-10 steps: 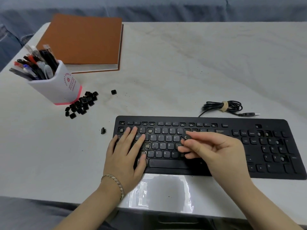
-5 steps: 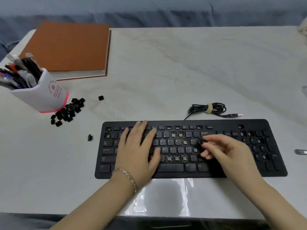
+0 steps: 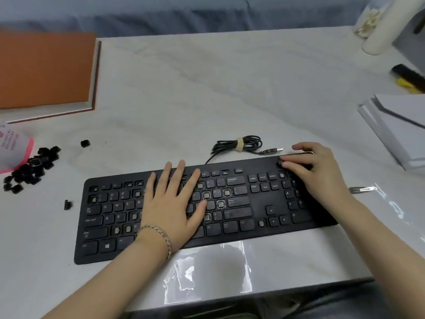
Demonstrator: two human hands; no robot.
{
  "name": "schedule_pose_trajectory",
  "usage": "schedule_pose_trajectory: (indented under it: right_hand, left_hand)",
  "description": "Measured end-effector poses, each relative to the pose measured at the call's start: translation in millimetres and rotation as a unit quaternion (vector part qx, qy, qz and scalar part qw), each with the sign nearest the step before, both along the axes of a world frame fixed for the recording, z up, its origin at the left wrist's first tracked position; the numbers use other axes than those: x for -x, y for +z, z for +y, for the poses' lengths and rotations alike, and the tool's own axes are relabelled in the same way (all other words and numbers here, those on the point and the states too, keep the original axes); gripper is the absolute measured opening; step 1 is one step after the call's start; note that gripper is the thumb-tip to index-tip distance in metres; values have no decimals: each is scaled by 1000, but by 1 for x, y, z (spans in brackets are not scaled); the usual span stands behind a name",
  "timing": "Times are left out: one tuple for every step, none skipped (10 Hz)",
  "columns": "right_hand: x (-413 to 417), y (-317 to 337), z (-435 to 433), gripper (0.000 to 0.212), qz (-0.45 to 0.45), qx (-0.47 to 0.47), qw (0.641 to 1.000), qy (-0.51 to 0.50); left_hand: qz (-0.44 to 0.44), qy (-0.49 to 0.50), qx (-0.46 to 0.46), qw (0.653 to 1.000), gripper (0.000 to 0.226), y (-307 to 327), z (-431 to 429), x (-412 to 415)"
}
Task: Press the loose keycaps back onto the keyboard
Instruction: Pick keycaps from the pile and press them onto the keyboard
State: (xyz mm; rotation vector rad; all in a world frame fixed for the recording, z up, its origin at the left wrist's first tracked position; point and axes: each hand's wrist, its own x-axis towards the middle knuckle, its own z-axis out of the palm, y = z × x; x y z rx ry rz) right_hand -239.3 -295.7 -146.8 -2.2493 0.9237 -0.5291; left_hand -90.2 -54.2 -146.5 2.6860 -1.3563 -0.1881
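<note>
A black keyboard (image 3: 230, 238) lies across the table's front, with several bare key sockets showing pale. My left hand (image 3: 172, 203) rests flat on its middle keys, fingers straight and spread. My right hand (image 3: 315, 171) is at the keyboard's top right corner above the number pad, fingers curled, pinching a small black keycap (image 3: 279, 162) down against the board. A pile of loose black keycaps (image 3: 30, 166) sits on the table to the left. Two single keycaps lie apart from it, one further back (image 3: 85, 143) and one by the keyboard's left end (image 3: 67, 204).
The keyboard's coiled cable (image 3: 239, 143) lies just behind it. An orange notebook (image 3: 43, 70) and a white pen cup (image 3: 11, 146) are at the left. At the right are a stack of white sheets (image 3: 400, 127), a metal clip (image 3: 361, 189) and a black-and-yellow marker (image 3: 409, 79).
My right hand has carried the keycap from the keyboard's middle to its top right corner. My left hand has shifted right along the keys. The camera has turned to the right.
</note>
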Motion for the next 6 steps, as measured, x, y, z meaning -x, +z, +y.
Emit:
schedule_pose_trajectory:
  right_hand:
    - [1,-3,0,17,-3,17,1000,10]
    - [3,-6,1,17,-14,39,999,19]
    - [3,-3,5,15,-9,65,998,21]
    - [5,0,11,17,4,151,988,45]
    - [12,-1,15,22,62,280,954,85]
    - [13,-1,19,19,84,307,945,78]
  left_hand:
    - [-3,4,4,1000,62,-1,0,1]
    - [-13,4,12,1000,61,-1,-1,1]
    - [-14,4,19,1000,61,0,-1,1]
    - [-16,3,20,1000,61,1,-1,1]
    - [-14,5,22,1000,61,0,0,2]
    - [-16,7,28,999,60,-1,0,1]
